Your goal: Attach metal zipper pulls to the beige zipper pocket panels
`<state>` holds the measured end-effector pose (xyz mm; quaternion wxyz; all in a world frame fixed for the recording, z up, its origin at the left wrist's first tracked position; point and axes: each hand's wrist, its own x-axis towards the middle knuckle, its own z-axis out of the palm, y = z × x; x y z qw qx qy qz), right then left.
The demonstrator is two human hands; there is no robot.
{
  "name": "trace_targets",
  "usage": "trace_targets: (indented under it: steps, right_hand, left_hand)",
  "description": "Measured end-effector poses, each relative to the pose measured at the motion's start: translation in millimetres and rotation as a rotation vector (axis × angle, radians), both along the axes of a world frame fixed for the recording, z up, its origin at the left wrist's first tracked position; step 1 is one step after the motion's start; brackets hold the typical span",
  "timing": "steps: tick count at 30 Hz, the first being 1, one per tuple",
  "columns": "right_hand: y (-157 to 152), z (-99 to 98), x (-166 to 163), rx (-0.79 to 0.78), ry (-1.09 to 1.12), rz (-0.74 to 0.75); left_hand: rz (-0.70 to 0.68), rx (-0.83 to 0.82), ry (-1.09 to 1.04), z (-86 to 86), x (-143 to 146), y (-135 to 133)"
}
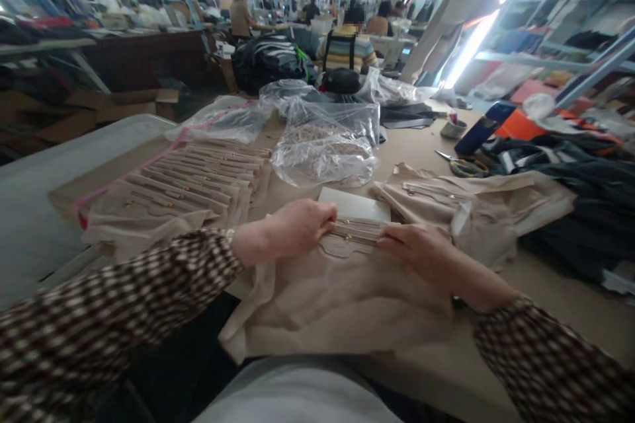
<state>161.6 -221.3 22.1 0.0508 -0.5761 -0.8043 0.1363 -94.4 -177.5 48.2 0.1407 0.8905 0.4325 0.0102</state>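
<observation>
A beige fabric piece with zips and gold-coloured pulls lies in front of me, its lower part hanging over the table edge. My left hand is closed on the fabric at the left end of the zips. At their right end my right hand pinches the same piece, fingers bent together. Between my hands, two zip strips run side by side. A white card shows just beyond them. Whether the card touches the fabric's underside is hidden.
To the left lies an overlapping row of beige zipped pieces. Clear plastic bags are ahead. Another beige piece, scissors, a small cup and dark cloth lie to the right. A co-worker sits farther back.
</observation>
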Motion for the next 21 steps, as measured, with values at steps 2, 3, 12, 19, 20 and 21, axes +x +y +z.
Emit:
trace_targets:
  steps: [2, 3, 12, 19, 20, 21]
  right_hand:
    - [27.3, -26.2, -2.1, 0.021, -0.177, -0.005]
    - [36.3, -38.2, -3.4, 0.020, -0.239, 0.002]
    - [55.1, -67.7, -1.4, -0.003, -0.313, 0.047]
    - [64.1, -62.4, -4.1, -0.059, -0.315, 0.042]
    - [63.8, -61.6, -4.9, -0.059, -0.318, 0.041]
    - [62.4, -60.2, -5.9, -0.059, -0.325, 0.036]
  left_hand:
    - [0.037, -0.008, 0.121, -28.3, 12.8, 23.4]
    - [0.052, -0.015, 0.167, -39.6, 18.0, 31.4]
    - [0.040, -0.038, 0.234, -66.4, 24.3, 56.1]
    - [-0.080, 0.133, 0.185, -56.4, 32.8, 31.6]
    - [-0.133, 0.201, 0.135, -57.2, 33.6, 22.9]
    - [-0.189, 0.253, 0.079, -59.3, 33.5, 14.8]
